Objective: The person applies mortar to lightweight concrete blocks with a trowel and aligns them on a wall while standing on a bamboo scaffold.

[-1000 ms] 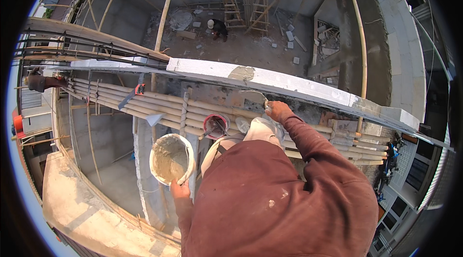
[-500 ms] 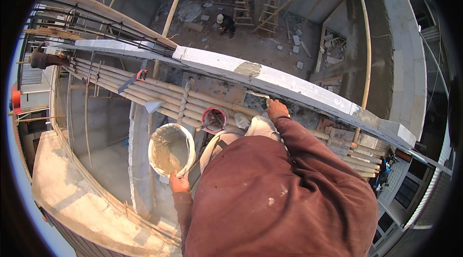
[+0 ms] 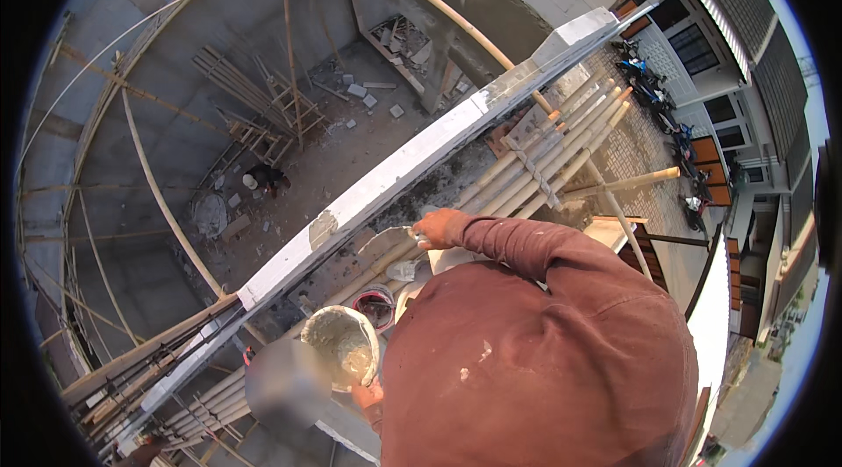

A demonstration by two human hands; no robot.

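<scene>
My left hand point(image 3: 368, 393) grips the near rim of a pale bucket point(image 3: 338, 318), which is tilted and holds wet grey mortar point(image 3: 354, 360). My right hand point(image 3: 441, 228) is closed round the handle of a trowel, whose mortar-smeared blade point(image 3: 386, 243) points left, beside the block wall. A long white block wall point(image 3: 399, 167) runs diagonally just beyond my hands, with a mortar patch point(image 3: 323, 228) on it. A smaller red-rimmed bucket point(image 3: 374, 304) stands between the pale bucket and my legs.
Bundled bamboo poles point(image 3: 548, 156) form the scaffold along the wall. Far below, a person point(image 3: 263, 179) crouches on the rubble-strewn floor near wooden trestles point(image 3: 263, 129). Motorbikes point(image 3: 649, 85) stand on paving to the right. A blurred shape point(image 3: 285, 384) is left of the pale bucket.
My view has turned to the right, so the wall now slants steeply. The right hand with the trowel has drawn back from the wall toward the buckets. My left hand still holds the pale bucket.
</scene>
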